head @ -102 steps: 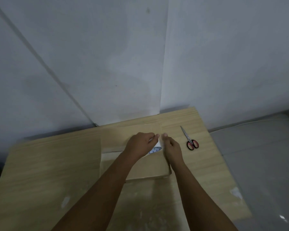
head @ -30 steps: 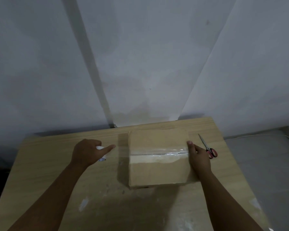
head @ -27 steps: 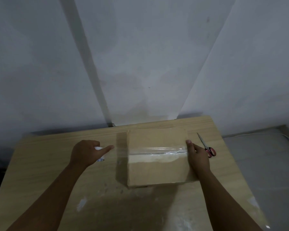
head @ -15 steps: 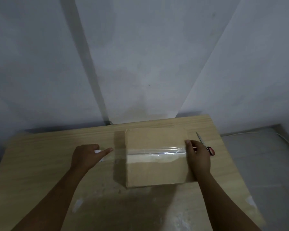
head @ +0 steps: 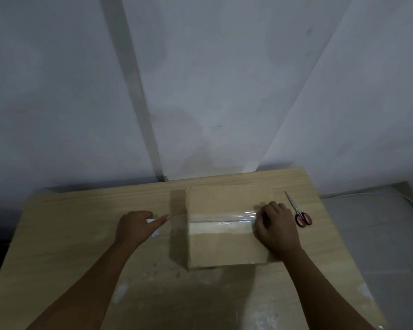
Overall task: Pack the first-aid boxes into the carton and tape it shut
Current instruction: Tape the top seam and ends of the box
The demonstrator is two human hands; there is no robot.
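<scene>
A closed brown carton (head: 219, 246) sits on the wooden table (head: 69, 234). A strip of clear tape (head: 219, 216) runs along its top seam from left to right. My right hand (head: 275, 226) lies on the carton's right end, fingers pressing the tape down. Left of the carton, my left hand (head: 137, 227) grips the roll of clear tape (head: 153, 226), mostly hidden under the palm, with the index finger pointing at the carton. The tape stretches from the roll to the carton's left edge. No first-aid boxes are in view.
Red-handled scissors (head: 298, 210) lie on the table just right of the carton, close to my right hand. White walls rise behind the table. A grey surface (head: 379, 246) with a white cable lies beyond the table's right edge.
My left hand has drawn the tape roll leftward off the carton, laying tape along the seam. In the last half second my right hand slid onto the carton's top right end.
</scene>
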